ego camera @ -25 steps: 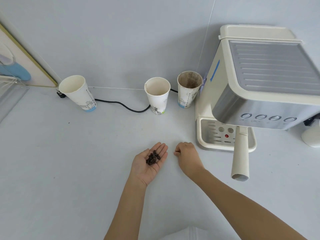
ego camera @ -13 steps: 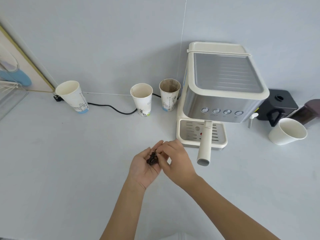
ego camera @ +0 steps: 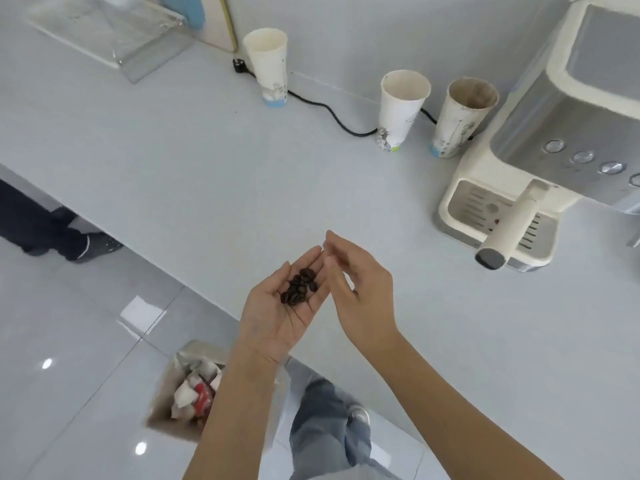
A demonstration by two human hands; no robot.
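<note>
My left hand (ego camera: 277, 323) lies palm up above the front edge of the white counter (ego camera: 207, 161), fingers nearly straight, carrying a small heap of dark coffee beans (ego camera: 299, 285) in the palm. Just to its right, my right hand (ego camera: 362, 296) hovers edge-on with fingers loosely extended and slightly blurred. Its fingertips are close to my left fingertips, and it holds nothing that I can see.
A cream espresso machine (ego camera: 554, 116) with a portafilter handle (ego camera: 509, 226) stands at the right. Three paper cups (ego camera: 268, 64) (ego camera: 401, 109) (ego camera: 464, 119) and a black cable (ego camera: 332, 114) line the wall. A bin with rubbish (ego camera: 187, 389) sits on the floor below. A clear box (ego camera: 114, 29) is far left.
My right hand has drawn back from the beans and opened its fingers. The view has swung left and down, now showing the counter edge, floor and bin.
</note>
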